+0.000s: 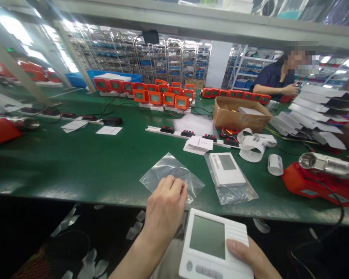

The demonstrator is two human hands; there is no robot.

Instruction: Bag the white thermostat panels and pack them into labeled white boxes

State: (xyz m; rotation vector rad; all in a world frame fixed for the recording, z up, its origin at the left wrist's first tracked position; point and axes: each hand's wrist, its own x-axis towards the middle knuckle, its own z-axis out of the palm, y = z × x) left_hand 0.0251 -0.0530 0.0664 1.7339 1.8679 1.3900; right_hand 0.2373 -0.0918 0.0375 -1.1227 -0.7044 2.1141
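Observation:
My right hand (250, 252) grips a white box-shaped device (208, 238) with a grey screen and a row of small buttons, in front of the table's edge. The thumb lies on its ribbed face. My left hand (165, 197) has its fingers curled together at the near side of a clear plastic bag (165, 168), seemingly pinching it; the fingertips are partly hidden. To the right of that bag lies a similar white device (228, 168) in a clear bag (238, 193) on the green table (75, 166).
Folded white leaflets (199, 144) lie behind the bags, before a power strip (177, 133). A cardboard box (240, 116), a curled label strip (253, 149) and a red device with a metal fitting (320, 182) stand right. Orange-framed units (163, 95) line the back. A co-worker (275, 75) works beyond.

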